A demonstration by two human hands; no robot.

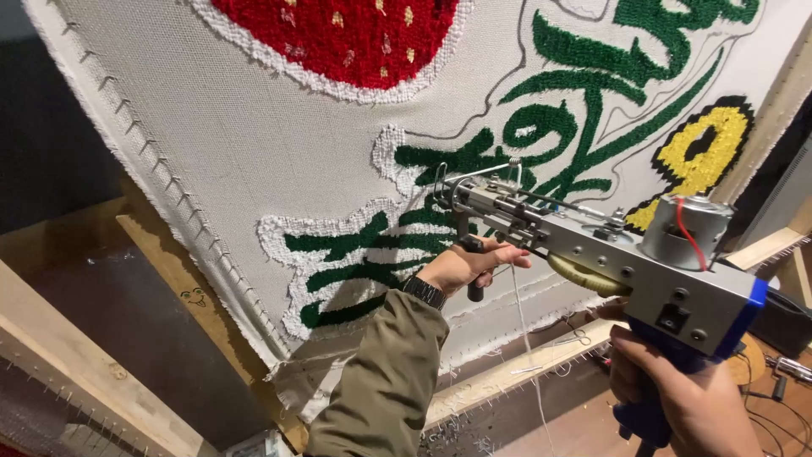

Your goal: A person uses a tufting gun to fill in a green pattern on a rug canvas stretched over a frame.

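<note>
Tufting gun [592,245] held against stretched cloth [254,152], long axis running from lower right up-left to needle; left hand [465,267] clenched on front handle, nearer the cloth; right hand [677,398] wrapped around blue rear grip.

Slanted wooden beams [76,355], dim dark wall [42,144] behind.

You have no screen or sign in front of you. Below the lower left corner of the stretched cloth [254,152], at the bottom edge of your view, a corner of a pale printed package [254,444] peeks out, too little to tell its shape. Just left of the cloth's edge, a small dark stamped mark [194,296] sits on the wooden beam [161,254].
</note>
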